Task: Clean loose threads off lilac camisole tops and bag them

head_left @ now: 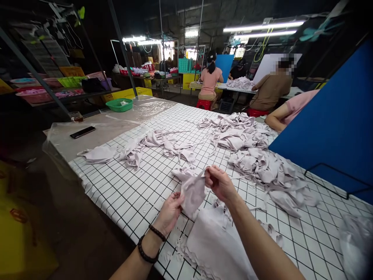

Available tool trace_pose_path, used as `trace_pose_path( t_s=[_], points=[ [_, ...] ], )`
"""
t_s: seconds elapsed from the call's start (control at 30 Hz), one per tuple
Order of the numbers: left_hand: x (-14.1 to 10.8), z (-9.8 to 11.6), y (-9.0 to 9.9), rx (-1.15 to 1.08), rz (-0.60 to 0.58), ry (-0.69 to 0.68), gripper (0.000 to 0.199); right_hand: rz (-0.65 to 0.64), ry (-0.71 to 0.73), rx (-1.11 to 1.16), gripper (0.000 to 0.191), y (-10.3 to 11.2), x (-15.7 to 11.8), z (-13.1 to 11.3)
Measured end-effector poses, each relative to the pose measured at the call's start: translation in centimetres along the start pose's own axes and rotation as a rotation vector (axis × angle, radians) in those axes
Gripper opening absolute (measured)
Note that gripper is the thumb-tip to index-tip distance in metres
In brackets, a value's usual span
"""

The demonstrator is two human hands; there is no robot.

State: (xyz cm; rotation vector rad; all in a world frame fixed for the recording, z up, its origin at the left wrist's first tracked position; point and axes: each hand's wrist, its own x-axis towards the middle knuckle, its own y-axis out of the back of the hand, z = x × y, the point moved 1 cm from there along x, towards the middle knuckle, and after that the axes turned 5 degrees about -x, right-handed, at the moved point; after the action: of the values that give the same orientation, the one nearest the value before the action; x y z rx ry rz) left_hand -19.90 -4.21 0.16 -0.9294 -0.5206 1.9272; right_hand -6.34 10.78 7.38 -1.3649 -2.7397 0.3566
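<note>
Both of my hands hold a pale lilac-grey fabric piece point(192, 194) above the table. My left hand point(170, 214) pinches its lower left edge, while my right hand point(220, 182) grips the upper right corner between thumb and fingers. Below them lies a larger pale cloth point(217, 247), partly covered by my right forearm, with small scraps along its left side. Just behind the held piece is a crumpled bit of the same fabric point(184, 172). More loose pieces point(157, 139) lie further left, and a long heap of them point(262, 165) runs along the right.
The table point(136, 194) has a white cover with a black grid. At its far left are a phone point(83, 132), a glass cup point(76, 116) and a green basket point(119, 105). A blue board point(335, 128) with a black wire stand rises at the right. Several people sit beyond.
</note>
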Motion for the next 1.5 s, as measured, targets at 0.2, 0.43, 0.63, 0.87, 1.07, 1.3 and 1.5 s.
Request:
trace_pose_path(
  t_s=[0.2, 0.43, 0.63, 0.87, 1.07, 1.3, 1.5],
  points=[
    [0.6, 3.1, 1.4, -0.085, 0.15, -0.211, 0.021, 0.306, 0.065, 0.128, 0.025, 4.9, 3.4, -0.3],
    [0.7, 3.2, 2.2, -0.237, 0.251, -0.056, 0.022, 0.315, -0.322, -0.514, 0.067, 3.4, 1.8, 2.9],
    [0.5, 3.5, 1.2, -0.379, 0.151, 0.04, 0.023, -0.28, -0.202, -0.866, 0.054, -3.3, -3.1, 5.2],
    [-0.7, 6.1, -3.8, -0.333, -0.089, -0.129, 0.032, 0.093, -0.006, -0.955, 0.011, -5.9, -2.0, 6.2],
    [0.6, 10.1, -6.1, 0.22, -0.062, -0.612, 0.056, 0.392, 0.232, -0.73, 0.019, -1.2, 1.7, 0.2],
    [2.7, 11.9, -5.3, 0.927, 0.321, -0.849, 0.035, 0.281, 0.346, -0.514, 0.019, 0.7, 3.2, -4.6],
    [3.9, 10.2, -3.0, 0.781, 0.181, -0.534, 0.028, 0.209, 0.174, -0.812, 0.036, 1.4, 2.4, -4.6]
  ],
)
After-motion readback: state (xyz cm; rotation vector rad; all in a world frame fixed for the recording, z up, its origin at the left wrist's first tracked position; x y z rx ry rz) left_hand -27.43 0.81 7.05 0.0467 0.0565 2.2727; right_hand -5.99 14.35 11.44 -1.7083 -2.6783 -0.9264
